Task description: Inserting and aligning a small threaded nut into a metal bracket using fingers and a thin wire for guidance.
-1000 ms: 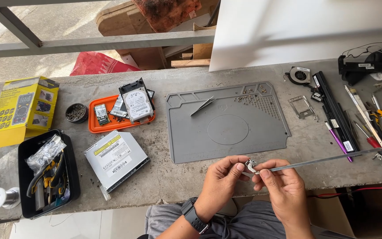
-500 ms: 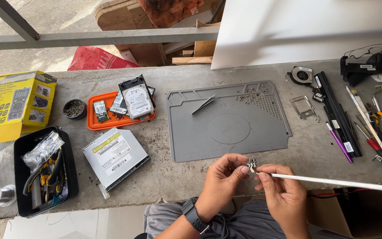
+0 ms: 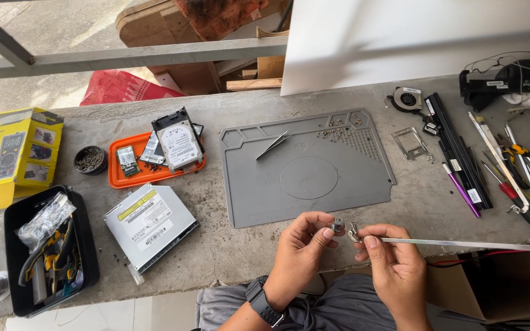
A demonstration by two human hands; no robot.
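Left hand [image 3: 299, 254], dark watch at wrist: closed in a pinch on a small grey metal hinge piece [image 3: 338, 226], thumb and forefinger tips. Held above the desk's near edge, at 6 o'clock from the grey work mat [image 3: 308, 168].

Right hand [image 3: 394, 266]: closed in a pinch on the curled end of a long thin metal strip [image 3: 461, 244], just beside the hinge piece; whether the two parts touch cannot be told. Strip running out toward 3 o'clock, past the frame edge.

Desk [image 3: 216, 245]: bare grey concrete slab, dusty, scattered with tiny screws. Grey rail and a pale floor beyond it at 12 o'clock; white panel at 1 o'clock.

On the mat: tweezers [image 3: 272, 146], loose screws near its far edge.

At 9 to 10 o'clock from the hands: silver optical drive [image 3: 151, 224]; orange tray [image 3: 154, 162] bearing a hard drive [image 3: 178, 142]; small round tin; yellow box [image 3: 10, 156]; black tool bin [image 3: 47, 251].

At 2 o'clock: small fan [image 3: 407, 98], square metal bracket [image 3: 411, 143], black bars, purple pen, screwdrivers [image 3: 516, 199], black housing with wires.
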